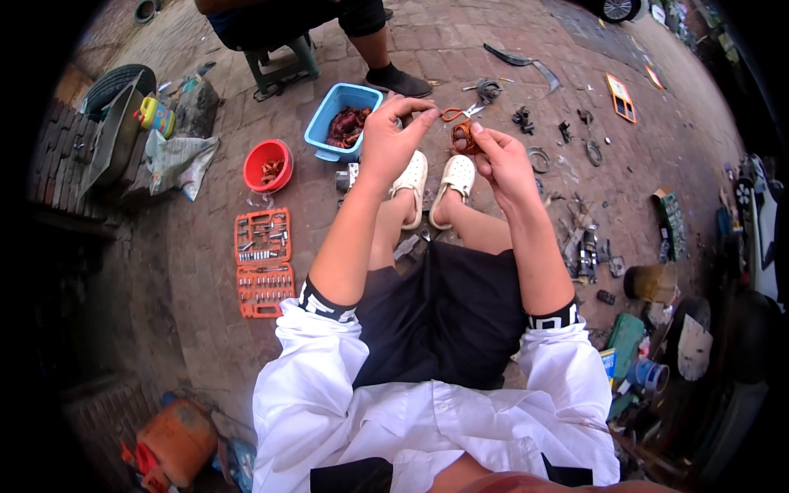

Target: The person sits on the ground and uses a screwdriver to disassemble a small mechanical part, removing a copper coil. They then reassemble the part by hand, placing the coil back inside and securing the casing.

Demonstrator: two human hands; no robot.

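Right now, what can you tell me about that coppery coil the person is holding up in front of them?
The coil is a small bundle of copper-coloured wire, wound into a loop and looking reddish-brown and metallic. The right hand pinches it between fingertips, holding it up above the white clogs. The left hand is raised beside it, its fingers near the top of the coil; whether they touch a strand is too small to tell. Orange-handled scissors lie on the paving just behind it.

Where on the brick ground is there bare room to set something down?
Bare brick lies left of the orange socket set, and more between the stool and the blue tub. It is crowded right of the right hand, where metal parts are scattered.
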